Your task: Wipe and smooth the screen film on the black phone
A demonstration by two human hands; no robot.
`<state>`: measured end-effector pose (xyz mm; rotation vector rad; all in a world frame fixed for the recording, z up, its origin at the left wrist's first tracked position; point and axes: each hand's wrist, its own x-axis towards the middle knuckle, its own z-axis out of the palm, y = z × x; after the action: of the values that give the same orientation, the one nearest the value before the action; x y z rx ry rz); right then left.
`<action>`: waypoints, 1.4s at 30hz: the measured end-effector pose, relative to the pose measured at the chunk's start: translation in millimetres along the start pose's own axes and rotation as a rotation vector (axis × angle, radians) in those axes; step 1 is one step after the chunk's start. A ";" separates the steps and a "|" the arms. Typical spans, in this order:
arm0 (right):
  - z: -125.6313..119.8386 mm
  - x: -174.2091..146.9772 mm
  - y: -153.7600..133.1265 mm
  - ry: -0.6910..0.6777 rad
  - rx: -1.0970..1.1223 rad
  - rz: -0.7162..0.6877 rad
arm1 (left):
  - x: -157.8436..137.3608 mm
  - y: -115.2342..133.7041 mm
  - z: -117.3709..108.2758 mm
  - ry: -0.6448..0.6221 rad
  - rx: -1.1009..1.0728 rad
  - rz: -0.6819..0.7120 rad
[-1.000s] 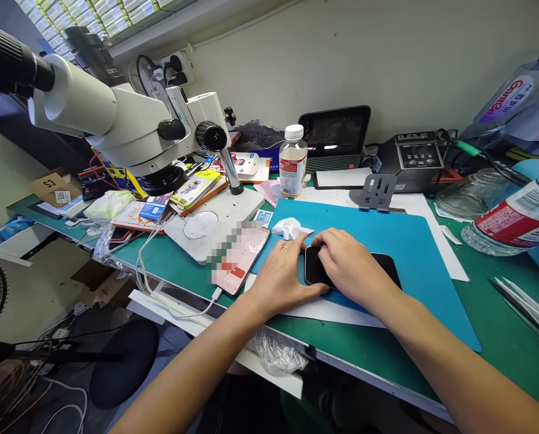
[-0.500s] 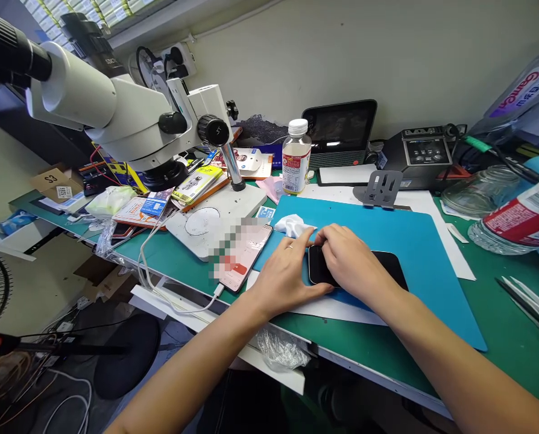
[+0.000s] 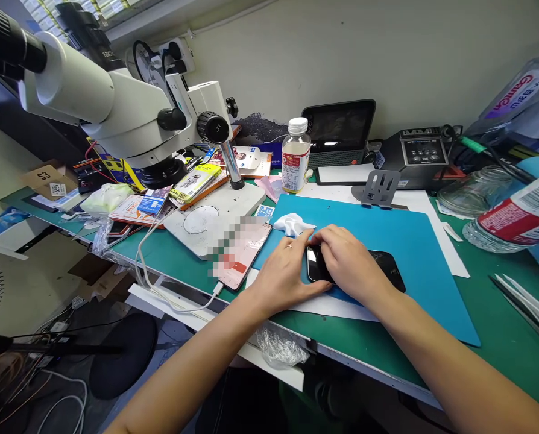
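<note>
A black smartphone (image 3: pixel 389 268) lies screen up on a blue mat (image 3: pixel 427 259). My left hand (image 3: pixel 284 271) grips its left end, with the thumb along the near edge and the fingers at the far corner. My right hand (image 3: pixel 348 262) is curled over the phone's left half, its bent fingertips close to the far left corner. Whatever those fingertips may pinch is hidden behind the hand. Just beyond my left fingers sits a crumpled white tissue (image 3: pixel 292 225). Left of the mat, a second phone (image 3: pixel 240 259) with a lit screen is plugged into a white cable.
A white microscope (image 3: pixel 134 114) stands at the left on its pale base (image 3: pixel 206 226). Behind the mat are a white-capped bottle (image 3: pixel 295 157) and a grey metal holder (image 3: pixel 378 188). To the right lie a red-labelled bottle (image 3: pixel 513 217) and tweezers (image 3: pixel 525 310).
The view has shifted slightly. Light now reflects off the phone's left end, and marks show on its right part. Both hands stay at nearly the same place on the phone.
</note>
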<state>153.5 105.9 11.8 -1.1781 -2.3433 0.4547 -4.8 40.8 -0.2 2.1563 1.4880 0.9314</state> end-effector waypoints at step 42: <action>7.0 1.9 0.4 0.032 -0.059 -0.006 | 2.2 -4.2 -0.8 -0.011 0.013 -0.008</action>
<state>148.9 107.1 6.3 -1.1962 -2.3469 0.3645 -7.7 44.4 -1.5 2.1591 1.5003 0.9084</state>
